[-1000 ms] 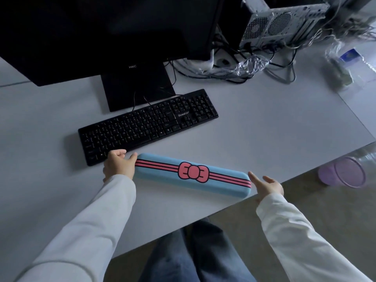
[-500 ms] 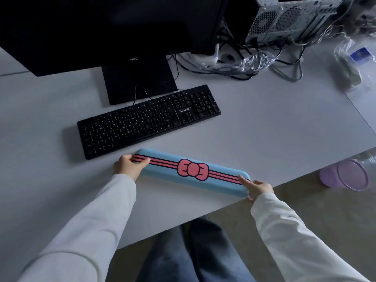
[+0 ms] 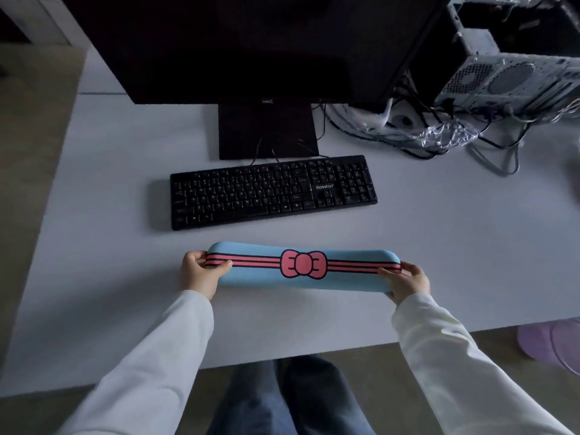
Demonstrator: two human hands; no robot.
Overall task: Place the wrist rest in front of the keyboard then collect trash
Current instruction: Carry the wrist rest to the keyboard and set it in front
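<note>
A long blue wrist rest [image 3: 266, 277] with pink stripes and a pink bow lies across the white desk [image 3: 110, 215], a short gap nearer to me than the black keyboard [image 3: 270, 193] and roughly parallel to it. My left hand [image 3: 199, 274] grips its left end, thumb on top over the stripes. My right hand [image 3: 408, 282] grips its right end the same way. Crumpled clear plastic wrap [image 3: 439, 135] lies among the cables at the back right.
A dark monitor [image 3: 251, 48] on its stand [image 3: 266, 130] rises behind the keyboard. A computer case [image 3: 514, 76] and tangled cables [image 3: 489, 152] fill the back right. A purple bin [image 3: 552, 343] stands on the floor past the desk's near right edge.
Both hands have closed on the wrist rest's ends and turned it from slanted to parallel with the keyboard. My view has shifted so the keyboard now sits straight ahead.
</note>
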